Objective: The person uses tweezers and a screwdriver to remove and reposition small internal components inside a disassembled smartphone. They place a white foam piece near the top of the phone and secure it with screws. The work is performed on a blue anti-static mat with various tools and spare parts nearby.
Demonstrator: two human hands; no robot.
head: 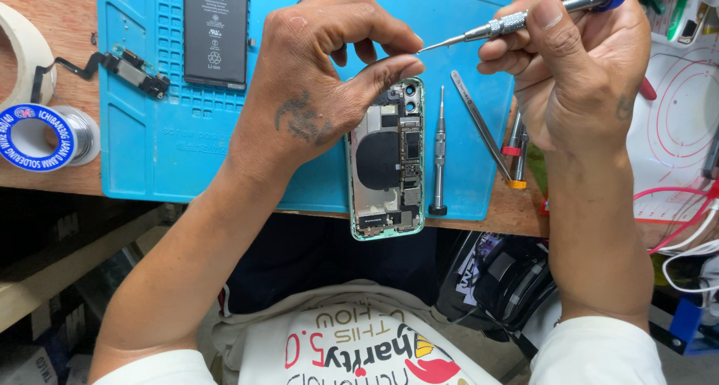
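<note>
Two hands meet over a blue work mat [172,153] on a wooden bench [45,63], where a black battery [216,29] lies flat near the far edge. An opened green phone [387,164], its boards bare, rests on the mat's near edge, overhanging it slightly. Beside it lie a spare screwdriver [439,153] and tweezers [481,126]. Left hand [314,85] pinches thumb and forefinger together above the phone's camera corner, apparently on something too small to see. Right hand [584,63] grips a blue-capped precision screwdriver [517,22], tip touching that pinch. This looks like screw handling; seating so small a part calls for steady, fine alignment.
</note>
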